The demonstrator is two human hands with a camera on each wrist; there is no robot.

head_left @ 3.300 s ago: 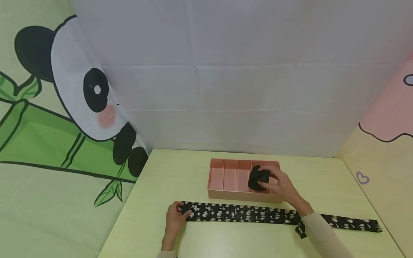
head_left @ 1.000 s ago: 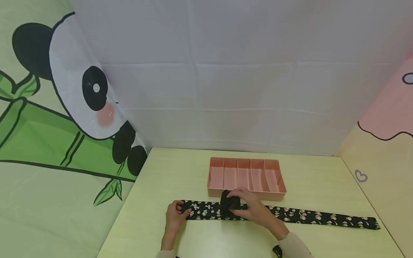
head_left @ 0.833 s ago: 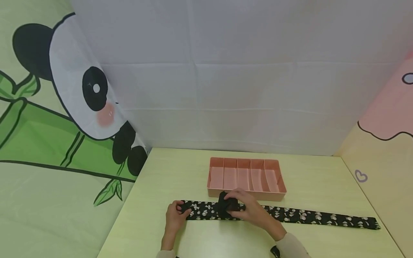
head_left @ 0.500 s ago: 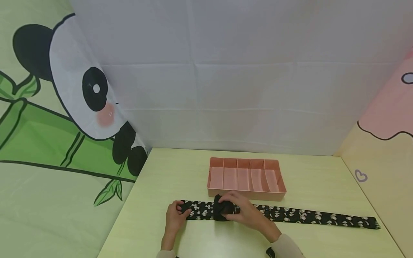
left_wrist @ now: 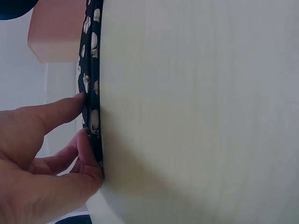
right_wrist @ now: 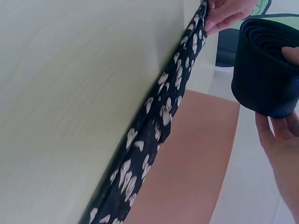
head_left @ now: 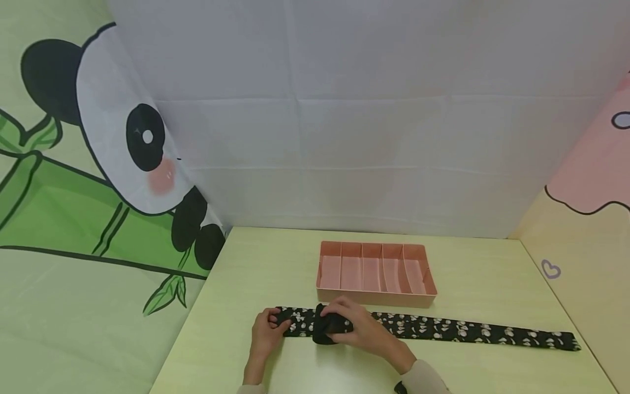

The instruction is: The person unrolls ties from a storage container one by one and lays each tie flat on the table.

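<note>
A long folded strip of black cloth with a pale floral print (head_left: 458,330) lies across the table, perhaps a scarf. At its left end my left hand (head_left: 266,335) pinches the cloth between thumb and fingers, seen closely in the left wrist view (left_wrist: 91,56). My right hand (head_left: 361,331) grips a tight spiral roll of plain black ribbed cloth, like a rolled necktie (right_wrist: 266,74). In the head view this roll overlaps the strip a little right of my left hand. The right wrist view shows its coiled layers, with the thumb on top and fingers beneath.
A pink organiser box (head_left: 379,298) with several compartments stands just behind the strip. The pale yellow table (head_left: 266,262) ends at a white cloth backdrop (head_left: 369,164). A panda-printed cloth (head_left: 108,164) hangs on the left side.
My right hand has carried the black roll from over the pink box down and left to the strip, then further left along it. The left hand stays at the strip's end.
</note>
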